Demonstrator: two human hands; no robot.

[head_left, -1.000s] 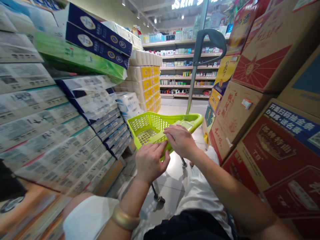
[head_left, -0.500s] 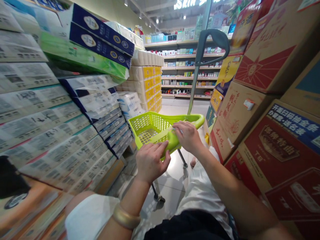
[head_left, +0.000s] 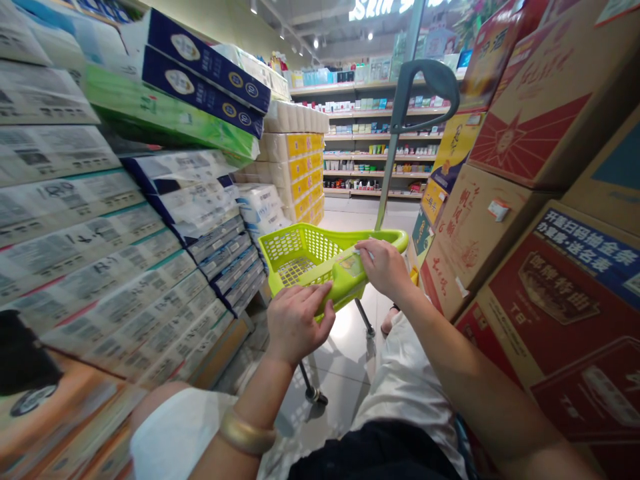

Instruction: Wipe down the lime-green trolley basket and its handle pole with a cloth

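Observation:
A lime-green wheeled shopping basket [head_left: 285, 244] stands in the aisle in front of me, its grey pull handle [head_left: 431, 79] raised. My left hand [head_left: 294, 325] grips the basket's near rim, fingers curled over the edge. A gold bangle [head_left: 246, 433] sits on that wrist. My right hand [head_left: 386, 268] rests on the rim further right, fingers curled and pinched on a thin pale strip that I cannot make out. A flat green panel [head_left: 350, 267] on the rim lies between the two hands.
Stacked tissue and paper-roll packs [head_left: 150, 200] wall the left side. Cardboard cartons [head_left: 525, 133] are piled on the right. The tiled aisle floor [head_left: 345, 220] runs ahead to stocked shelves [head_left: 360, 133]. My white-clad knees [head_left: 400, 380] are below.
My right hand has slid right along the rim and curled its fingers, uncovering the green panel. The left hand has stayed on the near rim.

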